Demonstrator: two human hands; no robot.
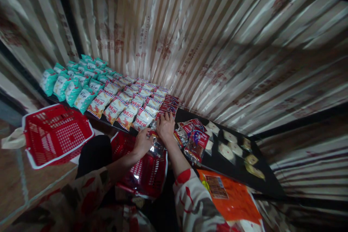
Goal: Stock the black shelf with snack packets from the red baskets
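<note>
From the head view, the white bags (115, 110) and, left of them, the teal bags (85, 99) look fully lined up. Just right, your right hand (165, 129) rests, fingers slightly apart, on red packets (172, 100); your left hand's (143, 142) fingers seem clamped on a shiny packet (157, 148). Farther right, loose packets (197, 141) look unaligned.

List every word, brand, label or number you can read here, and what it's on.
None can be quoted with certainty:
White packets with striped edges: large red characters, too blurred.
Teal packets: lettering too blurred.
Red packets: lettering too small and blurred.
Orange bag: print too small.
Pleated backdrop: reddish characters, too blurred.
</note>
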